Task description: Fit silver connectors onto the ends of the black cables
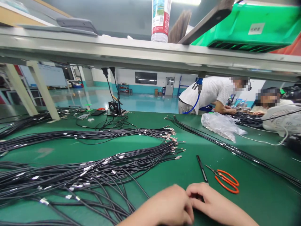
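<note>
My left hand (169, 204) and my right hand (207, 197) sit close together at the bottom of the head view, fingers curled and meeting. A small dark item may lie between them, but the fingers hide it. Just above my right hand is a slim black tool (202, 168), perhaps a marker, with scissors with orange handles (227, 181) to its right. A large bundle of black wires with metal terminals (101, 174) spreads across the green bench mat (258, 201) to my left. Another wire bundle (82, 135) lies beyond it.
A third wire bundle (235, 150) and a plastic bag (221, 125) lie to the right. A metal shelf (141, 53) crosses above the bench, holding a green bin (249, 28). A standing co-worker (209, 94) and a seated co-worker (268, 100) work beyond, near a white fan (282, 119).
</note>
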Demonstrator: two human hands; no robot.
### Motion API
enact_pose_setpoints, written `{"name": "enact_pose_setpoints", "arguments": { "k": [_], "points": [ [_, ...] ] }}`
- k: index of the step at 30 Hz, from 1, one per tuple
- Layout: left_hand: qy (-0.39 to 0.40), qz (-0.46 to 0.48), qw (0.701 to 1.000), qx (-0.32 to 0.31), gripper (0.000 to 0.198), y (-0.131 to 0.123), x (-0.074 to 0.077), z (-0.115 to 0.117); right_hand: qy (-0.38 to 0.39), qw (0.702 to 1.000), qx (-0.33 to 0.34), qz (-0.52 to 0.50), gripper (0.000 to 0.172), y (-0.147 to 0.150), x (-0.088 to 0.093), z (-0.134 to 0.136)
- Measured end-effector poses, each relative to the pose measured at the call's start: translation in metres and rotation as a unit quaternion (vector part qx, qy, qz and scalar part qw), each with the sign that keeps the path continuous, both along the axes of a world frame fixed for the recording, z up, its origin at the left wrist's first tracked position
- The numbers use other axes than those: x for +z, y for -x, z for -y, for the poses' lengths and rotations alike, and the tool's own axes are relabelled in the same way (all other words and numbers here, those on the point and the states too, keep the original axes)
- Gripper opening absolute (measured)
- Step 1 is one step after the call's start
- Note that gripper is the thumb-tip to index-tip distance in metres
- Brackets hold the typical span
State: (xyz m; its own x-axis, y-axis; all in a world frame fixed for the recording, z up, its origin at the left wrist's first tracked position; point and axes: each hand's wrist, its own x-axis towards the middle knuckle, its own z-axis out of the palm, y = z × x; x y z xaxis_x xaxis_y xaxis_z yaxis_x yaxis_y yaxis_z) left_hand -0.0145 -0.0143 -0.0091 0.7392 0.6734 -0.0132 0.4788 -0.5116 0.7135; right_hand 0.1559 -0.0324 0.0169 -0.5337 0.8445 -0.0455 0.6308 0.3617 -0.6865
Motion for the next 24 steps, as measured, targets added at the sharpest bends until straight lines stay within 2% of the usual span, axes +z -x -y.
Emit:
{"name": "enact_pose_setpoints", "arguments": {
  "k": [2,4,6,9,12,15,20,22,24],
  "points": [
    [-0.043,-0.023,0.996,0.069,0.023,0.015,0.014,-0.014,0.017,1.0,0.023,0.0,0.017,0.002,0.003,0.004],
    [-0.11,-0.058,0.981,0.151,0.028,0.028,0.021,-0.028,0.027,0.998,0.058,-0.014,0.019,0.004,0.004,0.007],
    [-0.158,-0.078,0.963,0.203,0.032,0.035,0.019,-0.038,0.032,0.994,0.097,-0.022,0.018,0.005,0.002,0.01],
    [-0.186,-0.104,0.948,0.235,0.04,0.036,0.01,-0.045,0.03,0.992,0.123,-0.016,0.013,0.004,-0.004,0.012],
    [-0.199,-0.133,0.938,0.25,0.042,0.033,0.004,-0.046,0.035,0.993,0.11,-0.023,0.015,0.001,-0.011,0.012],
    [-0.196,-0.139,0.938,0.249,0.04,0.032,0.005,-0.046,0.047,0.995,0.083,-0.027,0.02,-0.001,-0.015,0.012],
    [-0.203,-0.139,0.94,0.235,0.025,0.032,0.007,-0.045,0.033,0.998,0.053,-0.031,0.023,0.004,-0.01,0.012],
    [-0.201,-0.136,0.947,0.213,0.014,0.03,0.007,-0.041,0.016,0.999,0.003,-0.042,0.017,0.005,-0.007,0.005],
    [-0.199,-0.124,0.953,0.191,0.01,0.028,0.007,-0.038,-0.018,0.994,-0.086,-0.061,0.019,0.0,-0.006,-0.006]
  ]
}}
